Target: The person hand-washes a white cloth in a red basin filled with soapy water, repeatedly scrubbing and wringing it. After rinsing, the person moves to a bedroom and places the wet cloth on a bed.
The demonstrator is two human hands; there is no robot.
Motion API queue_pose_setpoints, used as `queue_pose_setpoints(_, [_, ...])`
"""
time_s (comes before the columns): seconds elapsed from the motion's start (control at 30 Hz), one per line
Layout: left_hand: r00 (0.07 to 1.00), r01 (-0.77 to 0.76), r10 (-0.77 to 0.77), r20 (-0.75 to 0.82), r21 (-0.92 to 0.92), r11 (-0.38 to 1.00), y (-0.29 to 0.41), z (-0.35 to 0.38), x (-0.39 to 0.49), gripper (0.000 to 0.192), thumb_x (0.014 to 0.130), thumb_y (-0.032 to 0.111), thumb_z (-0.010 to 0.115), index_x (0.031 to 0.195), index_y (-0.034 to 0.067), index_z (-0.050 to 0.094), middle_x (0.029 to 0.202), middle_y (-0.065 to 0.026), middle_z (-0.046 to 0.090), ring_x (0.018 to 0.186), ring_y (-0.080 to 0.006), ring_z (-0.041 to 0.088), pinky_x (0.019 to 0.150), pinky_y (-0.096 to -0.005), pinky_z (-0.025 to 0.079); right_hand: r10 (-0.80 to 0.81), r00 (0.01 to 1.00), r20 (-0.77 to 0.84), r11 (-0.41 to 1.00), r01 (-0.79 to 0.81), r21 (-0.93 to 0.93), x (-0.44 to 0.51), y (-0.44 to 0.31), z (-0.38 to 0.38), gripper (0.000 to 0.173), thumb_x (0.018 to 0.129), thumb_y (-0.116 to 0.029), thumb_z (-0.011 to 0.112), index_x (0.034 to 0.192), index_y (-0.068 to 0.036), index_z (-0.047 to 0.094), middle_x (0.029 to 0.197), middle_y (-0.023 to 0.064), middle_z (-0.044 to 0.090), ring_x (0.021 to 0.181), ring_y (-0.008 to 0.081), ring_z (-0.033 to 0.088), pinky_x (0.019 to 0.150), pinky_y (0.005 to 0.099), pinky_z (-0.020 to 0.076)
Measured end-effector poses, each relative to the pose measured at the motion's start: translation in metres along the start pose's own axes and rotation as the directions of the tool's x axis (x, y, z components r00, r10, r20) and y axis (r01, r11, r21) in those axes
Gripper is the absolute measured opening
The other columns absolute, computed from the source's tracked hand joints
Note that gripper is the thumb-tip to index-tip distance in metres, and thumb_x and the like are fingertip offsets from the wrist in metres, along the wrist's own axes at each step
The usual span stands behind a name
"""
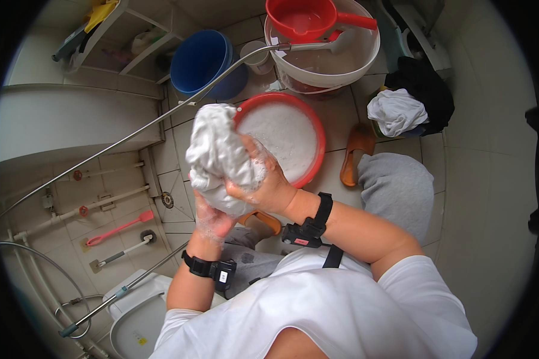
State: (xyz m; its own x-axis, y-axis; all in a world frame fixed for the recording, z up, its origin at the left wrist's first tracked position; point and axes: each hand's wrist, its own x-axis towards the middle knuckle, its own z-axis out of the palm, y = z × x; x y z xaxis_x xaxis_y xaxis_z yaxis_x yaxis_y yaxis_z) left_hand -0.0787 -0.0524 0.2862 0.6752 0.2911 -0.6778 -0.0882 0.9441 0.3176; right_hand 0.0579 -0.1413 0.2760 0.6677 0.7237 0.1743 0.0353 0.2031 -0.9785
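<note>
Both my hands grip a wet, bunched white cloth, raised beside and partly over the left rim of a red basin. My left hand supports the cloth from below, its palm wet with suds. From the right, my right hand presses into the folds, with lather over its fingers. White suds cover the water in the basin, which stands on the tiled floor. The cloth hides some of the fingers on both hands.
Behind the basin stand a blue bucket and a large white tub with a red dipper. A shower hose crosses the left side. Black and white clothes are piled at right. A toilet is at lower left.
</note>
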Motion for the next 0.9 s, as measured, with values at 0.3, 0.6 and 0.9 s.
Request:
queue_pose_setpoints(0.3, [0.985,0.17,-0.172,-0.011,0.237,0.956,0.02,0.022,0.011,0.058,0.095,0.046,0.052,0.141,0.011,0.043,0.142,-0.0089,0.048,0.127,-0.027,0.05,0.107,-0.0464,0.043,-0.313,0.922,0.229,0.879,0.373,-0.297,0.015,-0.013,-0.024,0.054,0.064,-0.025,0.077,0.114,-0.01,0.061,0.107,0.0111,0.056,0.102,0.0321,0.053,0.09,0.0438,0.0375])
queue_pose_setpoints(0.6, [0.983,0.094,-0.176,0.042,0.714,0.694,0.044,0.041,0.042,0.054,0.099,0.034,0.048,0.145,0.008,0.037,0.143,-0.0101,0.046,0.128,-0.0253,0.05,0.107,-0.0422,0.044,-0.357,0.882,0.307,0.83,0.451,-0.329,0.018,0.007,-0.022,0.031,0.074,-0.031,0.067,0.102,-0.018,0.069,0.109,0.0085,0.055,0.102,0.0302,0.051,0.088,0.0487,0.0366])
queue_pose_setpoints(0.9, [0.906,0.37,-0.422,0.024,0.438,0.819,0.056,0.039,0.053,0.081,0.092,0.059,0.035,0.149,0.002,0.028,0.148,-0.0151,0.038,0.133,-0.0316,0.042,0.11,-0.0485,0.035,-0.4,0.849,0.347,0.807,0.505,-0.305,0.017,0.027,-0.025,0.032,0.066,-0.027,0.068,0.097,-0.017,0.065,0.106,0.0043,0.053,0.09,0.0245,0.051,0.08,0.0439,0.0366])
